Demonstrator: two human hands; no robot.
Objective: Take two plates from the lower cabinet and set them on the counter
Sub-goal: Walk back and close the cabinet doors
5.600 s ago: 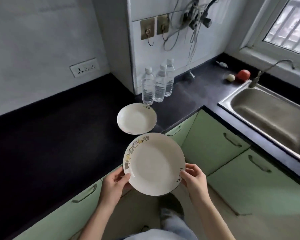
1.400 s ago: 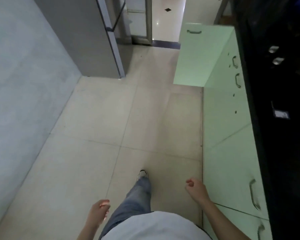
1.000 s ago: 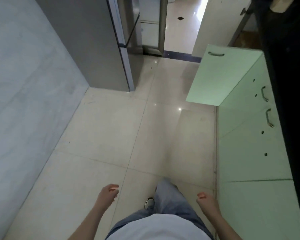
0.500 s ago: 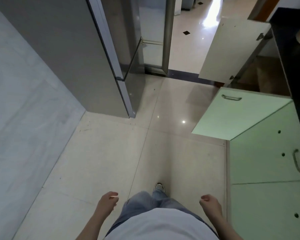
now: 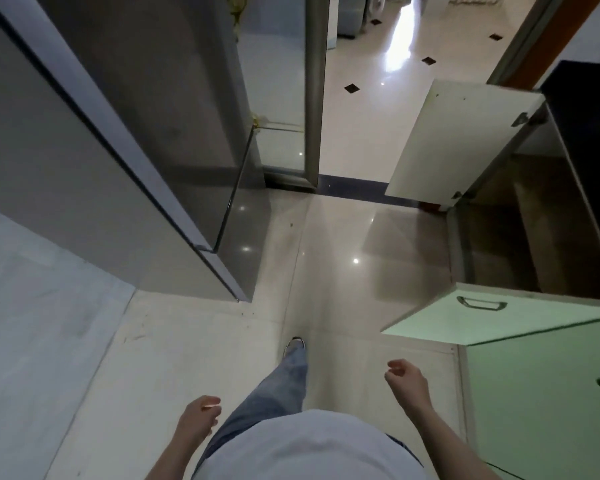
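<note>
No plate is in view. I stand on the kitchen floor facing a lower cabinet at the right, whose dark brown inside shows between two doors swung out: a pale green door with a metal handle, near me, and a white door farther off. The black counter runs above it. My left hand hangs low beside my leg, empty, fingers loosely curled. My right hand is held a little forward, empty, just short of the green door's edge.
A tall grey fridge fills the left side, with a pale wall beside it. Ahead, a metal-framed glass door opens onto a glossy tiled room. Shut green cabinet fronts line the right.
The plate I held over the counter is gone from my hands. I have turned and walked toward the cabinet; its doors and dark inside are nearer and larger. Both hands swing empty.
</note>
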